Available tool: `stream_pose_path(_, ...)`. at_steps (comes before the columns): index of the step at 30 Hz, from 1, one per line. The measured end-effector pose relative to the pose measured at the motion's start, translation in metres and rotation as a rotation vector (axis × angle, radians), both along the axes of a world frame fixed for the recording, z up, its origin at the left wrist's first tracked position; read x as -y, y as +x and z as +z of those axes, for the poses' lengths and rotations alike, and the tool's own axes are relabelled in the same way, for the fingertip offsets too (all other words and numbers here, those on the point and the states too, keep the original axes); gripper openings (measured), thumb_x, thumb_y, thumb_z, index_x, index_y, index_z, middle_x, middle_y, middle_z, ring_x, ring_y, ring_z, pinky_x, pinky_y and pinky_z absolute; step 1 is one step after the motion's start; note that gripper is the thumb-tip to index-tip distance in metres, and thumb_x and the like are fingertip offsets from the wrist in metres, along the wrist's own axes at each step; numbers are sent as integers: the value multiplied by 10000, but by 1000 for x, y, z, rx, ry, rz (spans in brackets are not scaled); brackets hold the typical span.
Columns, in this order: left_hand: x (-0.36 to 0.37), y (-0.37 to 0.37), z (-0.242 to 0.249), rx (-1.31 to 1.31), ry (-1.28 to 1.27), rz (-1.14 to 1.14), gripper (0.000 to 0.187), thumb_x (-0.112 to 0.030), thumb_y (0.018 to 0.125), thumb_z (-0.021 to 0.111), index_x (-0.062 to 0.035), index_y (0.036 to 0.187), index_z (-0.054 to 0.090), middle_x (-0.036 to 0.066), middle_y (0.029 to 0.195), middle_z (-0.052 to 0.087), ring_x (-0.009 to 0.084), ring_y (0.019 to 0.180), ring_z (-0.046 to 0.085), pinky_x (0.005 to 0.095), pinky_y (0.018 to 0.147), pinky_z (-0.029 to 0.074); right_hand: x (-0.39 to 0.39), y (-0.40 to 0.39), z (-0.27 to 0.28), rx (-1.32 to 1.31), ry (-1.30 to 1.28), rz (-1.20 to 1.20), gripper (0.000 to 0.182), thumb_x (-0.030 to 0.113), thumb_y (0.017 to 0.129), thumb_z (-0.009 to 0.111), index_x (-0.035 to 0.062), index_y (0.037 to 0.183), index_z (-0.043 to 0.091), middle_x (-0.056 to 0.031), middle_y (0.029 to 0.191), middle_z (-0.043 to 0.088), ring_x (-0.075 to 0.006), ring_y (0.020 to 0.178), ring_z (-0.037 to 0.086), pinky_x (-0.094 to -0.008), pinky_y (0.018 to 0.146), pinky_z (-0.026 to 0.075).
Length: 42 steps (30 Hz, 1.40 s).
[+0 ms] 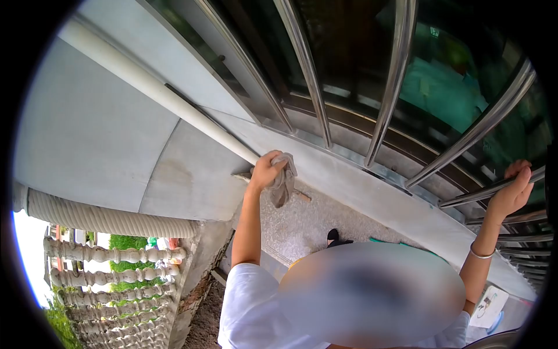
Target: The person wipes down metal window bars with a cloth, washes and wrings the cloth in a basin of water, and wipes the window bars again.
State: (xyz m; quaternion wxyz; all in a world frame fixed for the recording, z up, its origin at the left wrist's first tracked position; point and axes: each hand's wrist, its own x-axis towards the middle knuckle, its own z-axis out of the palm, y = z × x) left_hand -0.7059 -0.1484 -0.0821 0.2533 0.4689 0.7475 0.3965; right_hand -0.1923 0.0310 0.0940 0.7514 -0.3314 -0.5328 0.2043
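My left hand (pixel 269 173) is closed around a crumpled grey-brown cloth (pixel 282 187), part of which hangs below the fingers. It overlaps the lower visible end of a white pipe (pixel 168 99) that runs slantwise along the grey wall. Far to the right, my right hand (pixel 511 195) is wrapped round a shiny metal bar (pixel 474 198) of a window grille, with a bracelet (pixel 482 254) on that wrist. More bars (pixel 397 75) rise in front of dark glass, between the two hands and above them.
A pale ledge (pixel 354 183) runs beneath the grille. Below lies a speckled floor (pixel 290 224), where a dark shoe (pixel 332 235) shows. At lower left stands a balustrade (pixel 110 253) with greenery behind. A white box (pixel 489 305) sits at lower right. A blurred oval covers the bottom middle.
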Motion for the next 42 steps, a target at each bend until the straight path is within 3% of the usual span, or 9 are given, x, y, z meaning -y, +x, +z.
stream_pose_path(4, -12, -7, 116, 891, 756, 98, 456, -372, 972, 456, -26, 1268, 488, 97, 1237, 559, 201, 1138, 529, 352, 973, 422, 1, -3, 4, 15, -3, 45, 239, 234, 981, 453, 27, 865, 485, -26, 774, 432, -88, 671, 359, -222, 590, 297)
stream_pose_path(9, -98, -1, 216, 814, 932, -80, 512, -444, 993, 323, -42, 1249, 510, 86, 1218, 571, 241, 1115, 543, 389, 975, 422, -1, -2, 5, 20, 17, 4, 256, 234, 982, 453, 10, 869, 504, -35, 775, 447, -98, 671, 370, -228, 592, 304)
stream_pose_path(17, -145, -39, 155, 988, 665, -183, 488, -471, 928, 372, -74, 1106, 593, 113, 1063, 629, 291, 994, 591, 414, 894, 479, -2, -2, 3, 55, 48, -10, 268, 233, 982, 445, -2, 867, 505, -41, 758, 439, -112, 660, 374, -237, 583, 306)
stream_pose_path(22, -136, -16, 14, 789, 603, 262, 439, -437, 950, 381, -59, 1059, 576, 74, 1039, 586, 200, 972, 555, 333, 875, 432, 1, -5, 4, 74, 61, -70, 276, 235, 980, 444, -10, 872, 510, -46, 760, 444, -121, 662, 386, -237, 579, 310)
stream_pose_path(26, -128, 19, -16, 597, 699, 407, 444, -369, 981, 323, 4, 1094, 537, 128, 1058, 565, 261, 1007, 526, 368, 898, 393, -1, -5, 3, 56, 48, -95, 278, 235, 978, 441, -14, 883, 518, -55, 765, 461, -128, 672, 399, -249, 590, 328)
stream_pose_path(31, -109, 52, -24, -267, 639, 715, 399, -255, 993, 347, 63, 1222, 422, 199, 1143, 513, 297, 1065, 491, 371, 945, 364, -2, -2, 0, 62, 24, -172, 296, 249, 980, 422, -14, 893, 525, -60, 767, 469, -134, 673, 393, -259, 601, 336)
stream_pose_path(35, -49, 66, -51, 300, 540, 578, 313, -191, 969, 438, 35, 1185, 452, 174, 1164, 525, 271, 1094, 488, 368, 952, 366, -5, 6, -4, 66, 5, -85, 316, 267, 977, 401, -6, 873, 521, -58, 758, 467, -140, 664, 380, -261, 604, 324)
stream_pose_path(38, -29, 43, -17, 616, 861, 581, 259, -207, 983, 446, -10, 1137, 509, 65, 1052, 573, 140, 938, 523, 296, 846, 424, -4, 6, -3, 97, -3, -129, 340, 288, 964, 392, -8, 846, 510, -67, 770, 482, -144, 667, 381, -262, 601, 318)
stream_pose_path(42, -46, -37, 17, -11, 424, 333, 227, -196, 939, 502, -12, 996, 624, 35, 910, 580, 161, 814, 522, 298, 751, 433, -12, 24, -9, 100, -36, -90, 344, 281, 958, 369, -8, 834, 509, -73, 778, 491, -144, 666, 382, -261, 603, 314)
